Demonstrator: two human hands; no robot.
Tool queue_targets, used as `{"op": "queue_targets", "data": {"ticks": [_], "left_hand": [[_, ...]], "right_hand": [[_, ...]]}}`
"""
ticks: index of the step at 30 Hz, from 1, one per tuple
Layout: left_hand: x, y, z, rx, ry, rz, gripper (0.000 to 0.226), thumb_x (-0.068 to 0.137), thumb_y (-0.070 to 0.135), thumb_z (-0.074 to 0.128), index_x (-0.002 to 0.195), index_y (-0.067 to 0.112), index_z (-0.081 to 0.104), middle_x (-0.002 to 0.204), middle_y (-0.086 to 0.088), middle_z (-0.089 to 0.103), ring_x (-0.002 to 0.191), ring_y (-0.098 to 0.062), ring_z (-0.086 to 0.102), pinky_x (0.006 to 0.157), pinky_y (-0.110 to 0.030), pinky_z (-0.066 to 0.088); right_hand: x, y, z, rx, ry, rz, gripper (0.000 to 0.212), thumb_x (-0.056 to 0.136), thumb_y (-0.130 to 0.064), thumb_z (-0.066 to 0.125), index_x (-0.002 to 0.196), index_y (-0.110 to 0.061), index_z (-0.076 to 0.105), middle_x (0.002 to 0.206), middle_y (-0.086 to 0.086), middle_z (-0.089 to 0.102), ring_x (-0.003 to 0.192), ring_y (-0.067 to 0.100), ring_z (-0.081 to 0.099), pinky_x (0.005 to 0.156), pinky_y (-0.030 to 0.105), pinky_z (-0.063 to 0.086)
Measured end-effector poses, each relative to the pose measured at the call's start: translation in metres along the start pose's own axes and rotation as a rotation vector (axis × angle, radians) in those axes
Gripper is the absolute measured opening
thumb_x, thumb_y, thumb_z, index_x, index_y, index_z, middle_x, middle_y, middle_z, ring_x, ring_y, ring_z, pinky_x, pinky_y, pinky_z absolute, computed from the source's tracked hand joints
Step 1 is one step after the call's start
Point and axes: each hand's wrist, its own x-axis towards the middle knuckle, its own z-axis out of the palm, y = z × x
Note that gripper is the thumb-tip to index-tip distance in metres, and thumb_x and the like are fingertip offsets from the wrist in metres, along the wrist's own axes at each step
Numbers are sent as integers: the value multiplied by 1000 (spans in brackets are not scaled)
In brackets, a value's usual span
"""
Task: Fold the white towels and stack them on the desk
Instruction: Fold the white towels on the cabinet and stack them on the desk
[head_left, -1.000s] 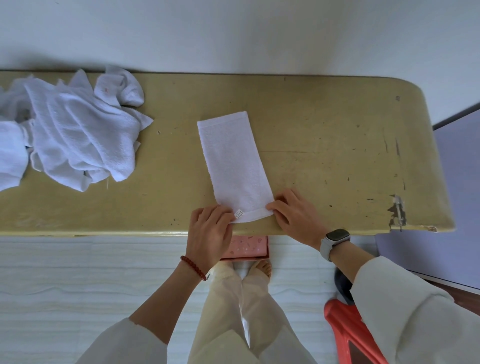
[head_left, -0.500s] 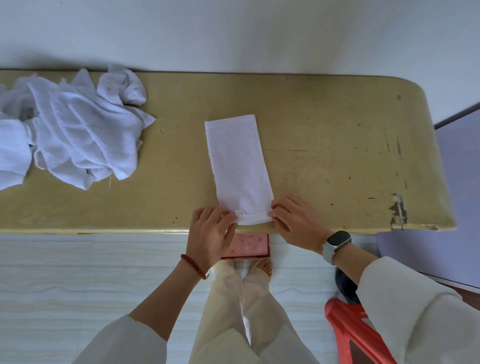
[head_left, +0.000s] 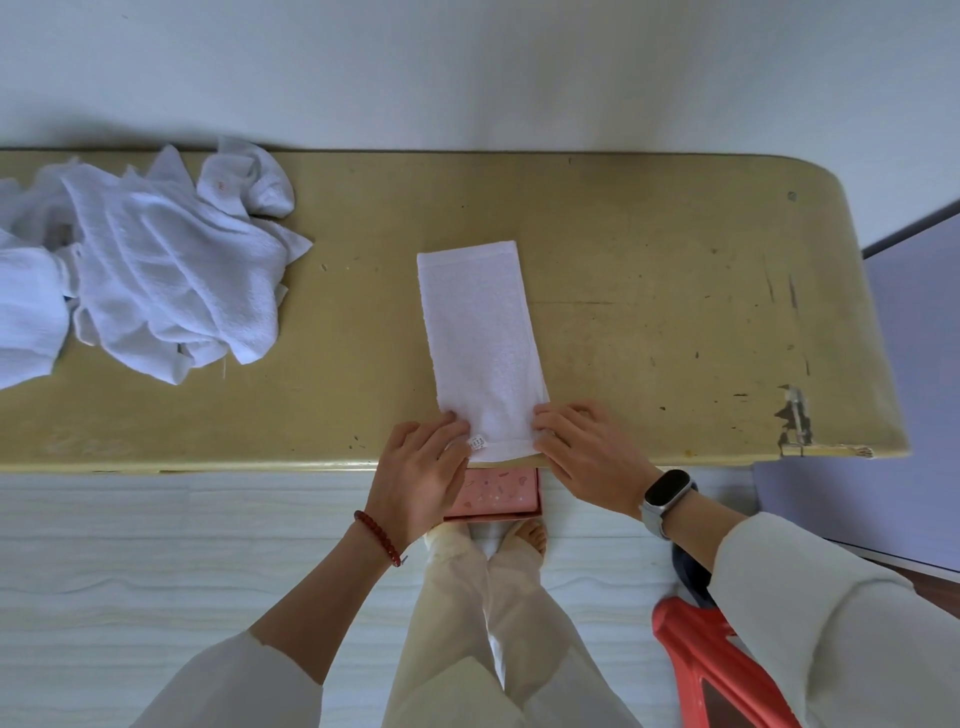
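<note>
Pinching the near corners of the folded towel (head_left: 480, 353), the left hand (head_left: 418, 475) and right hand (head_left: 589, 457) each curl fingers onto its edge at the front lip of the yellow desk (head_left: 675, 312). Far to the left lies a rumpled heap of white towels (head_left: 145, 280), well apart.

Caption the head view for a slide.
Both hands pinch the folded towel's near corners on the desk.
</note>
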Motion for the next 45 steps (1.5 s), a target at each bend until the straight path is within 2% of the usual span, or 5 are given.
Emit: {"op": "queue_targets", "data": {"ticks": [15,26,35,41,45], "left_hand": [[-11,4,8,81,35,61,27,79,-9,46,83,13,60,83,-1,65,89,-17,54,78,-31,37],[4,8,-10,-150,20,8,20,88,8,45,102,10,59,90,-4,69,92,-17,64,86,-27,43],[46,7,-33,-424,30,-383,31,91,20,28,106,12,53,96,-4,61,63,-18,56,56,-28,46],[85,-13,-29,-552,83,-644,24,94,4,40,112,9,54,82,-4,59,54,-7,43,52,-15,33],[114,-31,-17,-545,121,-718,24,96,9,35,115,14,51,77,2,54,54,-6,42,50,-16,30]], "right_hand": [[-27,-2,-3,-166,-145,22,37,78,-23,61,112,-12,51,115,6,61,120,22,50,101,54,37],[-23,-9,-6,68,13,154,39,68,-1,71,98,-16,50,91,4,62,88,17,46,84,31,36],[23,-5,-57,597,-14,670,30,98,-11,37,122,-12,54,96,-15,58,81,-7,53,73,5,36],[65,15,-51,696,146,840,19,98,-14,38,113,-11,50,74,14,59,54,18,46,50,27,34],[105,35,-39,661,195,916,20,98,-14,33,111,-10,48,74,1,55,60,19,49,53,34,35]]}}
